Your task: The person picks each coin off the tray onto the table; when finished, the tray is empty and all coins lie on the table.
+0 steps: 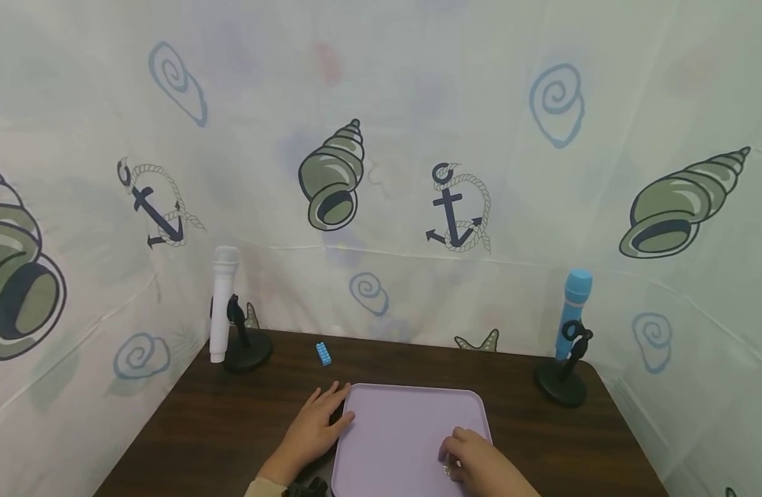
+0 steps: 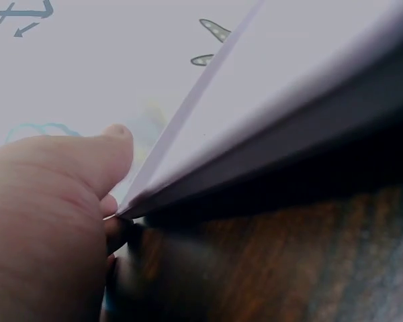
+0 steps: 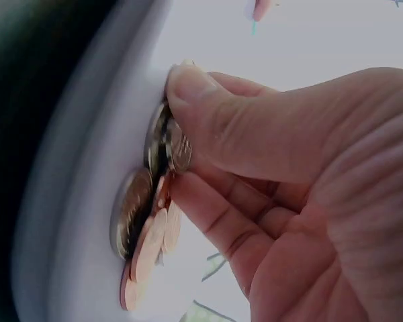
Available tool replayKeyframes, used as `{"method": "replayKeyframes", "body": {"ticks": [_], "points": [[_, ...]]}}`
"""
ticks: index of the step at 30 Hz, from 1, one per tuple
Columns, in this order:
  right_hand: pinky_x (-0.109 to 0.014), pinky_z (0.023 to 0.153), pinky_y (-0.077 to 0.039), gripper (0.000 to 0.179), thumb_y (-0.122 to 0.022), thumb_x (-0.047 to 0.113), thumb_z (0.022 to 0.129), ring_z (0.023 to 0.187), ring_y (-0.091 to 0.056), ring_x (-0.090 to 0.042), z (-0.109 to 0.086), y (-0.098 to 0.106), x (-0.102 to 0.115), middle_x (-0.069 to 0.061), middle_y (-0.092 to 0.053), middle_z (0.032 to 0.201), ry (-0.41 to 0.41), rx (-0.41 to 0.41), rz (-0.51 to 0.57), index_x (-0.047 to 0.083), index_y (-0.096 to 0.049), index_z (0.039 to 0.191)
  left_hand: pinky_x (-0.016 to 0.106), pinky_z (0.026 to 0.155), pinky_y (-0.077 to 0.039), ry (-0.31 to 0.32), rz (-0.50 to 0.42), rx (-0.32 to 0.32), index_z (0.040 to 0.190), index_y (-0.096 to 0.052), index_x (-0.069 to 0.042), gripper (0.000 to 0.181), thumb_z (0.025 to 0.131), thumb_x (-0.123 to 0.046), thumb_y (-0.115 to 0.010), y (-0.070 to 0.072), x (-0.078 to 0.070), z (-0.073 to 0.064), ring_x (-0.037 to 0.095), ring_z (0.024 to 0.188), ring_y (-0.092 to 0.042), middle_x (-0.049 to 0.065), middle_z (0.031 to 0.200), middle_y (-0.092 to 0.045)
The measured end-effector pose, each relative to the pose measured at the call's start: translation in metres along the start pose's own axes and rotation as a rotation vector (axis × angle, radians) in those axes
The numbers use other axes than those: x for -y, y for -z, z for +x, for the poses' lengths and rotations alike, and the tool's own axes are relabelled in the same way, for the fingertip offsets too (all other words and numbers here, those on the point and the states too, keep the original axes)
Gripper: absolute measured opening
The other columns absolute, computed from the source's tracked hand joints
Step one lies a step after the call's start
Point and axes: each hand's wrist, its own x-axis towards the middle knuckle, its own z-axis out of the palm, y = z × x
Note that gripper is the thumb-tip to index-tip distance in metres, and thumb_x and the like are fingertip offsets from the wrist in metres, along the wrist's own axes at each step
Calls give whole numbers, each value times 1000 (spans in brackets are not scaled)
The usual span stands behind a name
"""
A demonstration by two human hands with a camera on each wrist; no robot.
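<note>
A lilac tray (image 1: 412, 421) lies on the dark wooden table. My left hand (image 1: 314, 426) rests at its left side, fingers stretched toward the far left corner and thumb over the rim; the left wrist view shows the thumb (image 2: 104, 157) beside the tray's edge. Over the right part of the tray, my right hand (image 1: 480, 464) pinches at a coin (image 3: 179, 146) between thumb and curled fingers. Below the fingertips, the right wrist view shows several more coins (image 3: 131, 211), silver and copper coloured, overlapping one another; the hand mostly hides them in the head view.
A small light blue toy brick (image 1: 323, 353) lies beyond the tray. At the back left, a white microphone (image 1: 223, 304) leans by a black stand (image 1: 247, 352); a blue microphone (image 1: 572, 310) with another black stand (image 1: 561, 383) is at the back right. Shell-printed cloth (image 1: 399, 124) surrounds the table.
</note>
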Motion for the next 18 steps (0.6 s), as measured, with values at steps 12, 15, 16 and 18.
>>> {"method": "replayKeyframes", "body": {"ticks": [12,15,16,18], "points": [[-21,76,-59,23,-84,8,93,79,-55,5,-4,7,-2,12,-61,93,-49,-5,164,21,-77,111,63,137,-21,19,9,-4,162,-54,-15,63,106,-40,-71,1,-4,1,32,162,-43,7,164,-57],[-21,75,-59,25,-85,7,91,79,-56,4,-6,9,-5,12,-63,93,-72,-7,195,20,-77,111,63,137,-21,15,10,-3,162,-54,-16,63,106,-40,-71,-1,-2,2,32,162,-43,6,164,-57],[-21,74,-59,26,-85,6,91,79,-57,4,-6,10,-7,12,-64,93,-80,-3,218,20,-77,112,63,137,-21,12,9,-5,162,-54,-16,63,106,-39,-71,-1,-2,2,33,162,-43,6,164,-58],[-21,72,-59,28,-83,3,92,78,-58,2,-6,11,-11,12,-66,91,-84,-5,260,19,-77,114,63,137,-21,12,10,-4,162,-55,-16,63,106,-39,-71,-1,-1,3,33,161,-44,5,164,-58]]}}
